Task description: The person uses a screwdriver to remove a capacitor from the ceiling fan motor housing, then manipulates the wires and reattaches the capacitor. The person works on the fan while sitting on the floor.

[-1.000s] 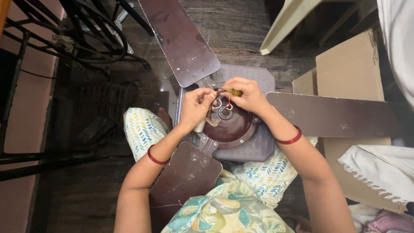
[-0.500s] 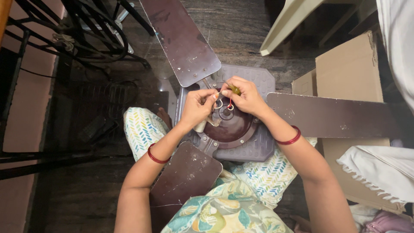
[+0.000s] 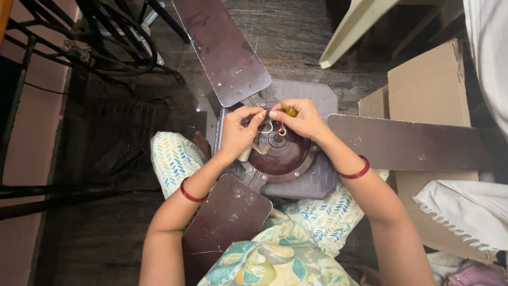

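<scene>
Ceiling fan motor (image 3: pixel 283 153), frame centre, blades at 12, 3, 7 o'clock. Left hand (image 3: pixel 238 132) pinching wires (image 3: pixel 269 127); right hand (image 3: pixel 301 121) pinching yellow tool (image 3: pixel 289 109), mostly hidden. Wire ends indistinct.

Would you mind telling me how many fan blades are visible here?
3. One fan blade points up beyond the hands, one runs right over the cardboard box, and one lies over the person's lap. None seems hidden.
</scene>
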